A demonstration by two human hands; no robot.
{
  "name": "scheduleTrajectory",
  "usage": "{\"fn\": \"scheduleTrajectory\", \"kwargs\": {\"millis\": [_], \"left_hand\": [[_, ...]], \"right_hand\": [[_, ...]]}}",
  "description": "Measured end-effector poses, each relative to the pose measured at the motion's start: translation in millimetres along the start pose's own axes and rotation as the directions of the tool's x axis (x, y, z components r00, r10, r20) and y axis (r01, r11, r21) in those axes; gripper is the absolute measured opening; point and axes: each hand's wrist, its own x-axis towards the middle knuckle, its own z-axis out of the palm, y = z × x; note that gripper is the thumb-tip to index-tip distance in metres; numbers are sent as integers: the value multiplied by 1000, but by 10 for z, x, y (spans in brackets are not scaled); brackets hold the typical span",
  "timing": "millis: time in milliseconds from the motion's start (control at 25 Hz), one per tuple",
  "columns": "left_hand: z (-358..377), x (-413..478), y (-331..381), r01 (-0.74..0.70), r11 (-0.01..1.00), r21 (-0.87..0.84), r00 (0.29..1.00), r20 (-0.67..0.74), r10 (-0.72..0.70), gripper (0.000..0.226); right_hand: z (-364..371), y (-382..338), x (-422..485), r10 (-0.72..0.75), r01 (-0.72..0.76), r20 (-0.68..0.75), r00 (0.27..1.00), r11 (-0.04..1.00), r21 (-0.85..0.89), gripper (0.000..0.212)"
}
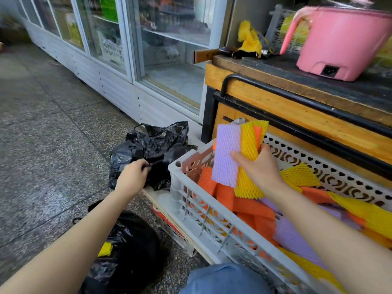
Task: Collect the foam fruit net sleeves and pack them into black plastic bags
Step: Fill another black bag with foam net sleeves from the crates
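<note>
Grey stone floor (42, 134) fills the left side. Near the middle, the left hand (132, 177) pinches the edge of a crumpled black bag (148, 143) with curled fingers (142, 164). Further right, over the white crate (191, 200), the right hand (261, 168) squeezes a bunch of foam sleeves (233, 153), which stick out above and below its grip. Loose sleeves (254, 213) lie in the crate. I think this handful goes into the bag next, so its mouth must be pulled open first.

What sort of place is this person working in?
Likely a small fruit or grocery shop: glass-door display fridges in a row, a plastic crate holding foam fruit net sleeves, beside a wooden counter.
</note>
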Motion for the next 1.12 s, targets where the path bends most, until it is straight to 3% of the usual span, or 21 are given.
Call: {"fn": "scheduleTrajectory", "kwargs": {"millis": [120, 240, 600, 840, 960, 1040, 1120], "left_hand": [[-282, 136, 424, -65, 976, -209, 982, -185, 26, 17], [-565, 187, 938, -206, 935, -288, 943, -313, 111, 19], [-678, -192, 2200, -546, 764, -343, 816, -425, 393, 16], [-805, -531, 3033, -586, 643, -494, 786, -541, 301, 14], [-661, -784, 3313, -598, 623, -505, 799, -435, 415, 13], [-390, -1030, 3278, -566, 689, -453, 821, -232, 522, 11], [-123, -1284, 3092, -498, 772, -395, 821, 71, 566, 19]], "right_hand": [[-119, -7, -10, -12, 12, -7, 1000, 1000, -6, 51], [-281, -47, -48, -31, 31, -31, 999, 1000, -1, 51], [-1060, -107, -211, -39, 48, -228, 973, 998, 37, 55], [-1644, -91, -388, -34, 68, -358, 933, 994, 85, 52], [-1884, -17, -493, -21, 68, -421, 907, 993, 96, 51], [-2037, 71, -566, 15, 23, -467, 884, 997, 76, 53], [-2164, 180, -627, 48, -30, -488, 872, 999, 44, 55]]}}
